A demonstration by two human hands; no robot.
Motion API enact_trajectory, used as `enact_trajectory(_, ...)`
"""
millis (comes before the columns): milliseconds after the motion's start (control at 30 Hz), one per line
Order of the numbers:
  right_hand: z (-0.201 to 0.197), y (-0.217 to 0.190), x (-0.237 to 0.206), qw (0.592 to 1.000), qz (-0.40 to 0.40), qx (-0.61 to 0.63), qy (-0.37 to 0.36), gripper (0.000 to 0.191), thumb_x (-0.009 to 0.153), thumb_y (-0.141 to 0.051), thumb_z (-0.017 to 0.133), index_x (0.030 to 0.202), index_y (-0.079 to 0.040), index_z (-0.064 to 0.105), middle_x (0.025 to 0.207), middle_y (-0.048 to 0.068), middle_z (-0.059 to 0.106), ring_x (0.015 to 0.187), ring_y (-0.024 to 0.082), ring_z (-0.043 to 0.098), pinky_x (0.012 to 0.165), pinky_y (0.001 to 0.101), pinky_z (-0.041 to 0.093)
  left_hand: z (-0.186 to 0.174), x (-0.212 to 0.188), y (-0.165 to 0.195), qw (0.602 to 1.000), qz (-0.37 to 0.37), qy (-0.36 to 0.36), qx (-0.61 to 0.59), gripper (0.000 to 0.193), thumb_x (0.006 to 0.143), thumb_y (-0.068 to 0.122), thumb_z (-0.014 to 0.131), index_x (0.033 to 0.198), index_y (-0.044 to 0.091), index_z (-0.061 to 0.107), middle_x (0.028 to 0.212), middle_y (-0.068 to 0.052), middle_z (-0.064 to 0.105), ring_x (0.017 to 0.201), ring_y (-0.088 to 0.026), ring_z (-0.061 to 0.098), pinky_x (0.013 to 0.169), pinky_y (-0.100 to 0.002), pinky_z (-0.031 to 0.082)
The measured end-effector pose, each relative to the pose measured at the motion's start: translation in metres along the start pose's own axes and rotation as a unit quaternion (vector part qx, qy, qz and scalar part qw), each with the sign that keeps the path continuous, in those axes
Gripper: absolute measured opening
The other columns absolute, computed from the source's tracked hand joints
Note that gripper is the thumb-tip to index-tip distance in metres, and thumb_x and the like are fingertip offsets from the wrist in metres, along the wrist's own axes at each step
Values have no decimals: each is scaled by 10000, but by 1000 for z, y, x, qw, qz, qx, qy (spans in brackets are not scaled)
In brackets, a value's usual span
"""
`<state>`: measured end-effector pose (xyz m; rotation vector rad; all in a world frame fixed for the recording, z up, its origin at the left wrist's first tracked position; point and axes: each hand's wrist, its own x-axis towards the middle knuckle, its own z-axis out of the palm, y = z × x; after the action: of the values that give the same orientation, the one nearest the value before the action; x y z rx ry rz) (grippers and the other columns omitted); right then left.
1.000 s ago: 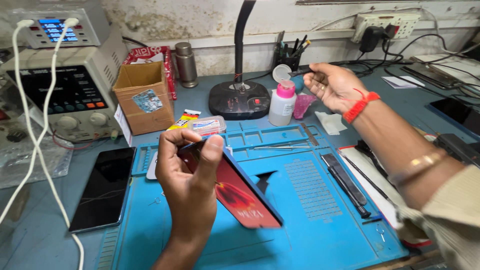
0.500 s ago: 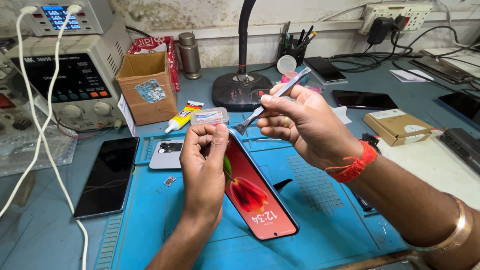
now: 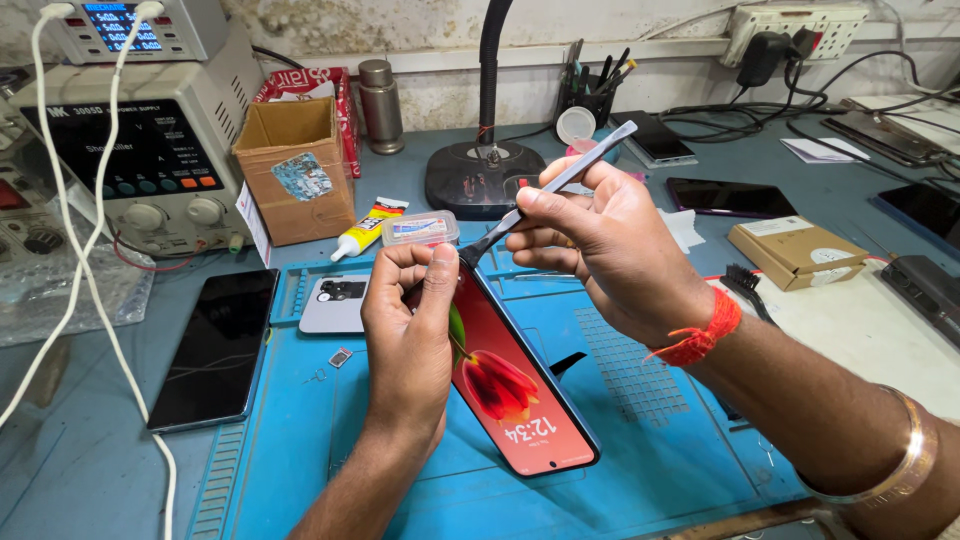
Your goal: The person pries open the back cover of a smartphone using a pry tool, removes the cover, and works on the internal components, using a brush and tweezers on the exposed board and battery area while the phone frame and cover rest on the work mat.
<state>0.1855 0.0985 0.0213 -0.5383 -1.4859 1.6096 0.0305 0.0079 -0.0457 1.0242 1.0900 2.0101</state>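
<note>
We see the left hand wrapped around the upper end of a smartphone, fingers and thumb pinching its edges; the phone stands tilted over the blue work mat, lit screen showing a red flower. The hand hides the phone's top and its back. The right hand pinches a thin metal spudger, whose dark tip meets the phone's top edge just beside the left thumb (we cannot tell whether it sits inside the seam). Another phone lies dark to the left, a glue tube beyond.
</note>
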Motion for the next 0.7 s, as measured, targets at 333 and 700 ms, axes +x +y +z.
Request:
enact_trajectory(333, 9, -7, -8, 991, -92, -95, 17, 207, 959, -85, 695, 1071, -55, 524, 883, 96, 716, 771, 167, 751, 687, 318, 653, 0, 0, 1, 1000, 3, -4, -6, 154, 1038, 223, 608, 1017, 76, 570, 894, 18, 568, 813, -40, 482, 719, -208, 426)
enact_trajectory(700, 37, -29, -35, 869, -297, -394, 37, 268, 963, -43, 761, 1085, -19, 524, 834, 44, 682, 794, 91, 769, 665, 236, 647, 0, -2, 4, 999, 35, -8, 34, 150, 1043, 212, 607, 992, 76, 572, 875, 36, 564, 790, -31, 481, 693, -201, 429)
